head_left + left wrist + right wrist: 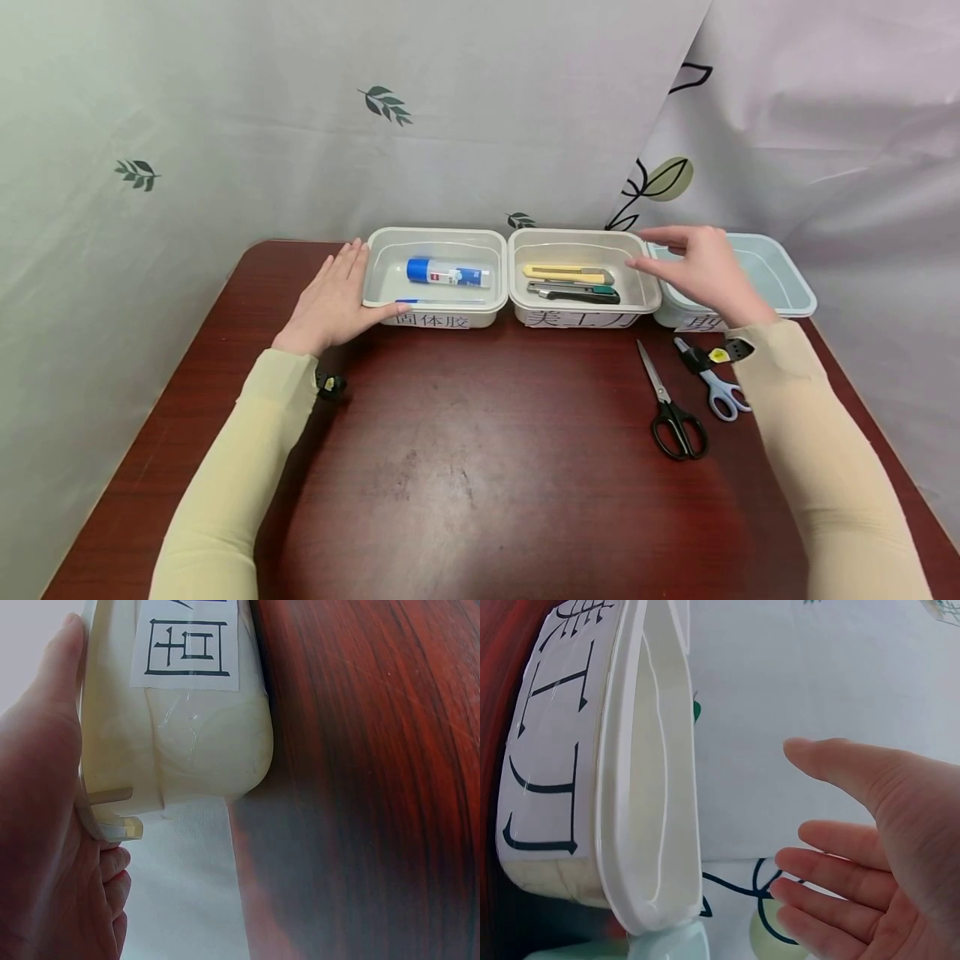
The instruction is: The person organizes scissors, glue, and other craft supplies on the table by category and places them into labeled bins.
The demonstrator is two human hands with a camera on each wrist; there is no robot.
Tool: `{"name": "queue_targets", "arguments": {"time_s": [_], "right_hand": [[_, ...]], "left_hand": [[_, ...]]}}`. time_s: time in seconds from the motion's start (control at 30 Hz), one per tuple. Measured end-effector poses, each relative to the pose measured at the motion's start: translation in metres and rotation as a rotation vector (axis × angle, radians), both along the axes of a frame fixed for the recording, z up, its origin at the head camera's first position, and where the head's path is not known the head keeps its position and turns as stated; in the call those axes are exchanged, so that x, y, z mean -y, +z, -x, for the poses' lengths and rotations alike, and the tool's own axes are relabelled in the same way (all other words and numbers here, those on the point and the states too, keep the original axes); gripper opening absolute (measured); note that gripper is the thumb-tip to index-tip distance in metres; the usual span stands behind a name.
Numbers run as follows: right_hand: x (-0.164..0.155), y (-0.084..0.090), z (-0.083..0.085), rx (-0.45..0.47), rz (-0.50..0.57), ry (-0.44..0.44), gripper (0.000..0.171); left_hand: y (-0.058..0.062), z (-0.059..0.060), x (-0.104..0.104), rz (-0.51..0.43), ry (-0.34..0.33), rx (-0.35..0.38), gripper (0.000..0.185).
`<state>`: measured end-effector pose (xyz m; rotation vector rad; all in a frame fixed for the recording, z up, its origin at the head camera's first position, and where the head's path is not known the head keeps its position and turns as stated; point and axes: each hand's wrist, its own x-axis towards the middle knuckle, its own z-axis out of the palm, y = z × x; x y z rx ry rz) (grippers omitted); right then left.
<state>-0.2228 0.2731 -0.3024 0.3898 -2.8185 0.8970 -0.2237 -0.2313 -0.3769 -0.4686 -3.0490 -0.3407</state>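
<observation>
Hands at a row of three labelled tubs on a dark red worktop (465, 467).

Worktop first — along its far edge stand the left tub (435, 310), the middle tub (581, 315) and the pale blue right tub (787, 283), side by side. The left hand (330, 300) lies with straight fingers against the left tub's outer wall, thumb on its front. The right hand (701, 267) hovers, fingers relaxed and holding nothing, over the seam between middle and right tubs. Nearer lie black scissors (671, 408) and blue-handled scissors (712, 383). Inside: a glue stick (446, 272) — and two utility knives (573, 283).
</observation>
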Motion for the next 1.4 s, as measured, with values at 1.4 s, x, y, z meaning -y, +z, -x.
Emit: {"name": "queue_targets", "arguments": {"time_s": [1.4], "right_hand": [[-0.057,-0.011,-0.098,-0.005,-0.086,-0.133,0.071]], "left_hand": [[0.002,-0.001,-0.002,-0.014,0.002,0.010,0.124]]}}
